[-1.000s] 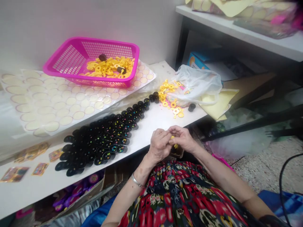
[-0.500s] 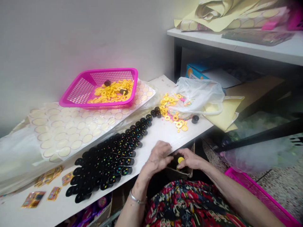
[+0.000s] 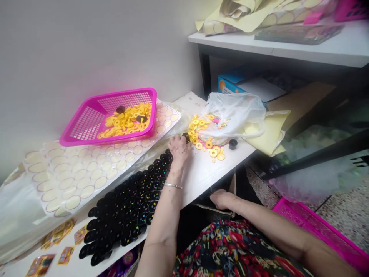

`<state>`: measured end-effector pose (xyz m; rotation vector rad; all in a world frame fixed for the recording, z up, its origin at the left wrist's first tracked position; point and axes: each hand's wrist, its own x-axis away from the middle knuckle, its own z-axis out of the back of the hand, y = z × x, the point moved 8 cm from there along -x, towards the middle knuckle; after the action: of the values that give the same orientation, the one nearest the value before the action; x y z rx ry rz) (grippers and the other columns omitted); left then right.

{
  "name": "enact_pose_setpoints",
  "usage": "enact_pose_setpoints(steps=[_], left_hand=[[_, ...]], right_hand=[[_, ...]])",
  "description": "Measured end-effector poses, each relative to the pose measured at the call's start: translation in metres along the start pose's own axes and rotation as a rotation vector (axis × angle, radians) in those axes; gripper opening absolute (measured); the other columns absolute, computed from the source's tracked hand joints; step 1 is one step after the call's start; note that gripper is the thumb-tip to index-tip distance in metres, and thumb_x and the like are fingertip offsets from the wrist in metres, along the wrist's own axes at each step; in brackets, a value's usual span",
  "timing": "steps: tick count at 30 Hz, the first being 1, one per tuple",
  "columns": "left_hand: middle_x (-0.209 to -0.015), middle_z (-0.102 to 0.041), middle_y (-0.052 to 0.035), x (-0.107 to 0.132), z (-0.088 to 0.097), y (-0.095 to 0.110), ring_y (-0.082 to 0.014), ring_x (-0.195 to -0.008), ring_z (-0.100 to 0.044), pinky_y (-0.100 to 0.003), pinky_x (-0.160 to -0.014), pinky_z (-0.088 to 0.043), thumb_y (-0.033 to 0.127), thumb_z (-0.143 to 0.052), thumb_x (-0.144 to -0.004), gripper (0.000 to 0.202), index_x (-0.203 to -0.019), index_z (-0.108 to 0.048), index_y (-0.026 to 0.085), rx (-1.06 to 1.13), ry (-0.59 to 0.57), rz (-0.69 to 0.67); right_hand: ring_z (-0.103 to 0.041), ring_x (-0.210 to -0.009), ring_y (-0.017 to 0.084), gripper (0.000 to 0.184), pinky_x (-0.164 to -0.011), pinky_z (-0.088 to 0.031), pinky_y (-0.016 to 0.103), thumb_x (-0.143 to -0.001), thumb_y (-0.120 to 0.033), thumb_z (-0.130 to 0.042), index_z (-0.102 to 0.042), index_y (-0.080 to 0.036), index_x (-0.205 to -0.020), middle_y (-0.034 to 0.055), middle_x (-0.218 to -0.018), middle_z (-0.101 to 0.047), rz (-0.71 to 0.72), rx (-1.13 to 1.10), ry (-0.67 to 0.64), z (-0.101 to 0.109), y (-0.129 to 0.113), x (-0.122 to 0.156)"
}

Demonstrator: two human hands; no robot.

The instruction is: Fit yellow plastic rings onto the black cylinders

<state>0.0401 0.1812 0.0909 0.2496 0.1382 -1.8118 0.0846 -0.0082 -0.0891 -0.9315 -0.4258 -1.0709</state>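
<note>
Left hand at the far end of the black cap rows.
Left hand (image 3: 179,148) rests on the desk (image 3: 201,173), fingers curled on a black cap (image 3: 186,136) beside the yellow rings (image 3: 201,134). Right hand (image 3: 221,199) sits at the desk edge; I cannot tell its grip.

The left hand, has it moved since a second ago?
Yes. The left hand has gone from beside the right hand at the table edge, forward across the table to the black caps near the yellow rings.
</note>
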Motion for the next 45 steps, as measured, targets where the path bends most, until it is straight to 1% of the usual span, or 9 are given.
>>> enact_pose_setpoints(steps=[4,7,10,15,20,27,34,40,45], left_hand=[[-0.104,-0.056,-0.0112,-0.005,-0.007,0.007,-0.0309,-0.103,-0.042,-0.042,-0.079,-0.036,0.030,-0.054,-0.076,0.017,-0.087,-0.060,0.020,-0.018,-0.024,-0.020],[-0.102,-0.058,-0.0114,-0.004,-0.004,0.008,-0.0310,-0.103,-0.043,-0.043,-0.080,-0.036,0.026,-0.053,-0.075,0.015,-0.086,-0.060,0.019,0.028,-0.002,-0.046],[-0.095,-0.062,-0.0106,0.003,0.009,0.004,-0.0305,-0.100,-0.045,-0.043,-0.079,-0.036,0.023,-0.054,-0.072,0.016,-0.086,-0.060,0.018,0.143,0.085,-0.043],[-0.083,-0.064,-0.0053,0.039,0.022,-0.014,-0.0246,-0.087,-0.051,-0.036,-0.075,-0.041,0.021,-0.058,-0.065,0.018,-0.082,-0.063,0.020,0.417,0.225,0.028],[-0.071,-0.063,-0.0029,0.076,-0.001,-0.023,-0.0201,-0.073,-0.053,-0.032,-0.067,-0.043,0.020,-0.059,-0.059,0.012,-0.070,-0.064,0.020,0.586,0.126,0.162],[-0.068,-0.059,-0.0012,0.092,-0.014,-0.025,-0.0152,-0.067,-0.050,-0.029,-0.063,-0.043,0.018,-0.061,-0.057,0.017,-0.074,-0.065,0.017,0.806,0.052,0.263],[-0.073,-0.061,-0.0003,0.102,-0.031,-0.034,-0.0140,-0.070,-0.053,-0.028,-0.067,-0.045,0.020,-0.067,-0.056,0.022,-0.077,-0.065,0.017,0.977,0.036,0.310],[-0.081,-0.063,-0.0020,0.123,-0.036,-0.042,-0.0155,-0.077,-0.057,-0.029,-0.075,-0.047,0.019,-0.068,-0.056,0.027,-0.082,-0.066,0.018,1.015,0.080,0.303],[-0.083,-0.064,-0.0014,0.130,-0.039,-0.042,-0.0162,-0.083,-0.057,-0.030,-0.079,-0.046,0.020,-0.069,-0.059,0.028,-0.087,-0.066,0.019,1.024,0.142,0.280]], right_hand=[[-0.064,-0.087,0.028,0.026,-0.066,-0.048,0.031,-0.063,-0.010,-0.061,-0.068,-0.005,-0.088,0.0185,-0.091,-0.068,0.051,0.018,0.035,0.026,0.008,0.031],[-0.060,-0.067,0.016,0.021,-0.055,-0.041,0.021,-0.070,-0.022,-0.061,-0.066,-0.011,-0.087,0.0057,-0.073,-0.066,0.280,-0.215,0.143,0.065,0.000,0.066],[-0.052,-0.057,0.010,0.015,-0.054,-0.036,0.020,-0.078,-0.021,-0.051,-0.064,-0.014,-0.076,-0.0011,-0.059,-0.058,0.374,-0.391,0.405,0.113,-0.001,0.091],[-0.055,-0.074,0.015,0.020,-0.066,-0.036,0.024,-0.083,-0.020,-0.045,-0.064,-0.016,-0.078,0.0036,-0.076,-0.062,0.187,-0.232,0.902,0.177,0.002,0.086],[-0.050,-0.093,0.023,0.026,-0.068,-0.035,0.029,-0.085,-0.016,-0.038,-0.063,-0.016,-0.092,0.0114,-0.099,-0.058,-0.043,0.116,0.976,0.209,-0.007,0.043],[-0.044,-0.098,0.027,0.033,-0.080,-0.032,0.037,-0.085,-0.011,-0.031,-0.061,-0.009,-0.097,0.0165,-0.103,-0.056,-0.049,0.275,0.908,0.217,-0.020,0.013],[-0.048,-0.098,0.028,0.029,-0.081,-0.033,0.037,-0.080,-0.008,-0.038,-0.063,-0.008,-0.096,0.0177,-0.101,-0.058,-0.008,0.358,0.853,0.220,-0.033,0.023],[-0.059,-0.081,0.020,0.022,-0.064,-0.036,0.026,-0.078,-0.016,-0.044,-0.064,-0.014,-0.088,0.0100,-0.090,-0.065,-0.004,0.085,0.496,0.173,-0.031,0.040],[-0.060,-0.081,0.021,0.023,-0.062,-0.036,0.027,-0.078,-0.016,-0.045,-0.065,-0.014,-0.089,0.0117,-0.089,-0.067,-0.090,0.177,0.537,0.161,-0.031,0.043]])
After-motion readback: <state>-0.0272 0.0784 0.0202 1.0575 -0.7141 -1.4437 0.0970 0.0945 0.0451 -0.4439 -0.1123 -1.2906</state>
